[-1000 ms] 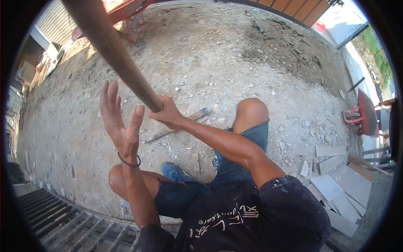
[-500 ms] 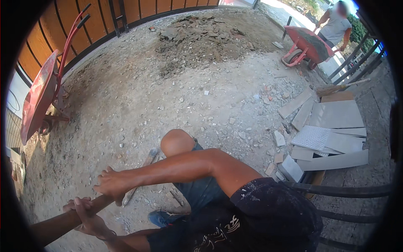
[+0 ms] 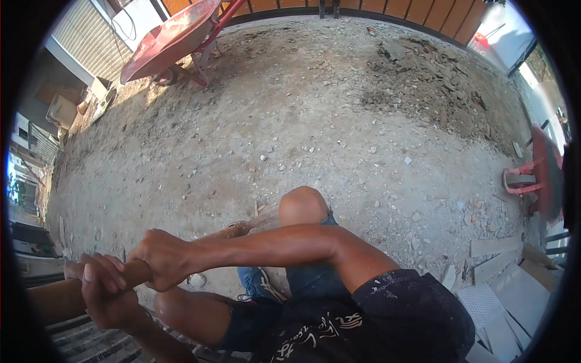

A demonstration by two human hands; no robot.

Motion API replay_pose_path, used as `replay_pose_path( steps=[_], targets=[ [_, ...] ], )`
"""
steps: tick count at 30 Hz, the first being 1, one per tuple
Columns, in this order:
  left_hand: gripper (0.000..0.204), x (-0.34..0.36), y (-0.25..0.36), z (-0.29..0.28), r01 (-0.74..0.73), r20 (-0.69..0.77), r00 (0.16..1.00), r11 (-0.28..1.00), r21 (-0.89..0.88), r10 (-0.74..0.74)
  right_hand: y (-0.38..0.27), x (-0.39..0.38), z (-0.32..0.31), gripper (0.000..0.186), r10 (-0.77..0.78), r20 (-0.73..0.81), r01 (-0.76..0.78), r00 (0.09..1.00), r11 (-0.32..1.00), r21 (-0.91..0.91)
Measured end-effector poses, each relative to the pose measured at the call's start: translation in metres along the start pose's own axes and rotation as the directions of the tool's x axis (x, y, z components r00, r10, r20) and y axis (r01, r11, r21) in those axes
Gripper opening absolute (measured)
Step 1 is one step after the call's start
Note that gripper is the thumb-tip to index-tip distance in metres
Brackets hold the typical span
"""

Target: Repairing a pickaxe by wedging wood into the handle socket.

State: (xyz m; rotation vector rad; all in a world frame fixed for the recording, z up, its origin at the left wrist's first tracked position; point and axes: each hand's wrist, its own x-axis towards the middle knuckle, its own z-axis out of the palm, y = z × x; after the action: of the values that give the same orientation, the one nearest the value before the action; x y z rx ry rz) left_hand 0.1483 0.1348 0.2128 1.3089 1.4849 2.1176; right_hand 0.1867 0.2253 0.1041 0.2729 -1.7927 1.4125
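Both my hands grip a thick, round wooden handle (image 3: 57,300) that runs in from the lower left edge of the view. My right hand (image 3: 160,260) is closed around it at the farther end, with the forearm crossing over my bent knee. Nearer the left edge, my left hand (image 3: 108,293) wraps it from below, thumb up. Past my right wrist, a wooden length (image 3: 237,229) shows low over the ground, blurred toward its tip. My forearm hides whether it belongs to the same handle. No tool head can be made out.
A red wheelbarrow (image 3: 172,42) stands at the far left, another (image 3: 548,175) at the right edge. A rubble heap (image 3: 426,81) lies far right, before an orange panelled fence (image 3: 411,15). Broken tiles (image 3: 487,305) are stacked at lower right. Small stones litter the ground.
The view has swung left, so the wheelbarrows, rubble and tiles sit farther right in it. Both hands keep hold of the handle, which lies flatter in the picture; my hands are closer together.
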Motion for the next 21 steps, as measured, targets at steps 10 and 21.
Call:
replay_pose_path(
  steps=[10, 21],
  targets=[
    [0.019, -0.027, -0.008, -0.126, 0.02, -0.333, 0.937, 0.937, 0.349, 0.104, 0.037, 0.029, -0.021, 0.089, 0.321, 0.703, -0.128, 0.635, 0.941, -0.314],
    [0.019, -0.048, -0.024, -0.292, 0.193, -0.642, 0.762, 0.919, 0.344, 0.081, 0.08, 0.011, -0.095, 0.067, 0.903, 0.378, -0.203, 0.201, 0.417, -0.886]
  ],
)
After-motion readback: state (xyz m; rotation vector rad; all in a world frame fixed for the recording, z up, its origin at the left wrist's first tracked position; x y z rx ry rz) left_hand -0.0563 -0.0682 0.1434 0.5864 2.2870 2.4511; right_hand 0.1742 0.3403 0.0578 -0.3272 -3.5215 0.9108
